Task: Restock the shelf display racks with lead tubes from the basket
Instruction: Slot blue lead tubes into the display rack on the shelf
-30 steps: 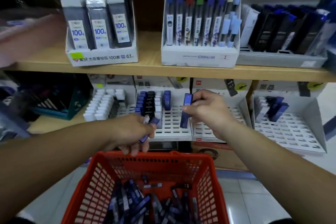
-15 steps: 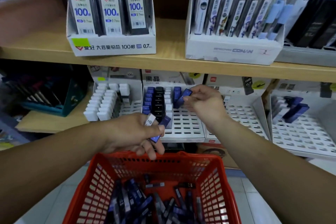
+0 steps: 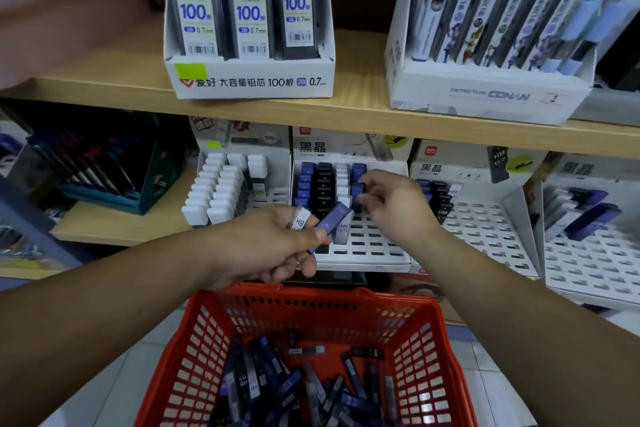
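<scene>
A red plastic basket (image 3: 311, 308) in front of me holds several blue and black lead tubes (image 3: 277, 381). My left hand (image 3: 273, 246) hovers above its far rim and grips a few lead tubes (image 3: 330, 222), one blue and one with a white HB label. On the lower shelf, my right hand (image 3: 391, 204) reaches into the white slotted display rack (image 3: 367, 246) and pinches a blue tube (image 3: 358, 190) standing in the rack's right column. Rows of blue, black and white tubes fill the rack's back left.
A rack of white-capped tubes (image 3: 221, 191) stands to the left, and two mostly empty slotted racks (image 3: 485, 225) stand to the right. The wooden upper shelf (image 3: 346, 114) carries a 100-lead box (image 3: 249, 80) and a Conan box (image 3: 485, 94).
The view has moved closer to the shelf. My right hand has brought its blue tube down into the rack's right column. My left hand has stayed above the basket with its tubes.
</scene>
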A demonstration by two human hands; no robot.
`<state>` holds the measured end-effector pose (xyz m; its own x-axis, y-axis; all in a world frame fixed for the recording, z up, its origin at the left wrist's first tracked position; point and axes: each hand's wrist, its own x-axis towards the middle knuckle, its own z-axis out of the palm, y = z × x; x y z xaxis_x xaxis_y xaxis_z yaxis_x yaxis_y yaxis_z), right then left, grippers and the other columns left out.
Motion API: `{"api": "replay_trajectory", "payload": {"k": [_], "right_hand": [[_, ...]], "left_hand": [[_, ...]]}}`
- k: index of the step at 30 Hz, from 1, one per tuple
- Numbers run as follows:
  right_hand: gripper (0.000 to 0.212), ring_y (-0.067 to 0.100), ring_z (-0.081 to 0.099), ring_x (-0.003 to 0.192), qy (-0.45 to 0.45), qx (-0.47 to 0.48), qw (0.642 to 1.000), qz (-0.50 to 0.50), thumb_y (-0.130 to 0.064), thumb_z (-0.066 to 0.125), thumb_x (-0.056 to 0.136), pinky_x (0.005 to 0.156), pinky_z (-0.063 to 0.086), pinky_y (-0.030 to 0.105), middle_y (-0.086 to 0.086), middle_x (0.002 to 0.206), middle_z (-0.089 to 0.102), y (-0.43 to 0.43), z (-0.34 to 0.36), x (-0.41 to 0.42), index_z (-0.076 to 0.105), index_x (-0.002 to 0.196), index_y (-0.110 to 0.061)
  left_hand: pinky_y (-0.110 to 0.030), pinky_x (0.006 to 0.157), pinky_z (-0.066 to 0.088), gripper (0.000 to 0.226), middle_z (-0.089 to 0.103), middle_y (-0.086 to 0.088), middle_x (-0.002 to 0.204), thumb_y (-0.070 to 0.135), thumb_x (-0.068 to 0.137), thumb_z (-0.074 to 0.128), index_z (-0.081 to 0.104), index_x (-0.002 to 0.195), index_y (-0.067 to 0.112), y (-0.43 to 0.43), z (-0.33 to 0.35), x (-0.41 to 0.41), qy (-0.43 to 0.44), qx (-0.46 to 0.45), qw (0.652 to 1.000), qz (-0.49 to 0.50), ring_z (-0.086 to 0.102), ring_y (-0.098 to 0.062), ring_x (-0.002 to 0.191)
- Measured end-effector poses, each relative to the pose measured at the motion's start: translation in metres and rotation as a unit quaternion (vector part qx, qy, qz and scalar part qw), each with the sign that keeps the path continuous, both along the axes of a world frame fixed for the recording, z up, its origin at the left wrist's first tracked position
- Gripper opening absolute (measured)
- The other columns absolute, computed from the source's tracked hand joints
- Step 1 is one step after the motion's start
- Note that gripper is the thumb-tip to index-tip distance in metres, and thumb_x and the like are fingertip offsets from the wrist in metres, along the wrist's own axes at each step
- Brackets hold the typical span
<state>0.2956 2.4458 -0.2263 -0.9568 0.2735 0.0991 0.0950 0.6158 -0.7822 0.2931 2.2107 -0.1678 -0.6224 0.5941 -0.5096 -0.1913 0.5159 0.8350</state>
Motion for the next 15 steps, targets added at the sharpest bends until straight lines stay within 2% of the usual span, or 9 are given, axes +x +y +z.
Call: {"api": "replay_trajectory", "payload": {"k": [3,6,8,10,12,15], "right_hand": [[0.016,0.017,0.065,0.076,0.001,-0.039,0.998,-0.052,-0.007,0.075,0.091,0.07,0.053,0.027,0.003,0.088,0.072,-0.005,0.0,-0.002,0.069,0.095,-0.021],[0.022,0.011,0.059,0.071,0.026,-0.056,0.997,-0.056,-0.01,0.081,0.087,0.067,0.052,0.025,-0.002,0.078,0.06,-0.009,0.016,0.003,0.063,0.088,-0.022],[0.02,0.01,0.055,0.067,0.047,-0.065,0.996,-0.032,-0.007,0.076,0.089,0.064,0.048,0.023,-0.001,0.077,0.058,-0.013,0.033,0.01,0.063,0.084,-0.021],[0.017,0.013,0.057,0.066,0.046,-0.08,0.996,0.004,-0.007,0.068,0.094,0.062,0.047,0.025,0.002,0.083,0.064,-0.019,0.048,0.019,0.069,0.087,-0.022],[0.028,0.013,0.065,0.067,0.001,-0.128,0.99,0.052,-0.002,0.057,0.099,0.058,0.051,0.03,0.005,0.089,0.072,-0.023,0.061,0.029,0.075,0.094,-0.023],[0.046,0.017,0.069,0.068,-0.047,-0.2,0.974,0.096,0.019,0.046,0.089,0.06,0.054,0.036,0.013,0.092,0.077,-0.017,0.073,0.043,0.076,0.105,-0.013]], "left_hand": [[-0.024,0.044,0.028,0.014,0.065,-0.002,0.066,0.025,0.108,0.054,0.059,0.109,0.012,0.001,0.005,0.002,0.001,0.009,1.0,0.009,0.038,-0.01,0.043],[-0.025,0.045,0.022,0.016,0.061,-0.003,0.057,0.02,0.108,0.053,0.051,0.097,0.008,0.002,0.009,0.002,0.0,0.042,0.999,0.025,0.034,-0.009,0.037],[-0.025,0.045,0.021,0.017,0.062,-0.009,0.064,0.02,0.107,0.055,0.051,0.101,0.005,0.003,0.01,-0.001,-0.003,0.062,0.997,0.035,0.033,-0.01,0.038],[-0.027,0.047,0.021,0.023,0.061,-0.012,0.069,0.025,0.106,0.057,0.053,0.107,0.003,0.004,0.011,-0.002,0.013,0.05,0.998,0.028,0.03,-0.013,0.04],[-0.028,0.048,0.022,0.028,0.059,-0.011,0.069,0.03,0.105,0.059,0.055,0.107,0.001,0.006,0.014,0.0,0.033,0.034,0.999,0.017,0.028,-0.015,0.043],[-0.025,0.045,0.025,0.028,0.056,-0.006,0.065,0.033,0.105,0.059,0.06,0.103,0.004,0.011,0.019,0.003,0.042,0.029,0.999,0.004,0.029,-0.013,0.043]]}}
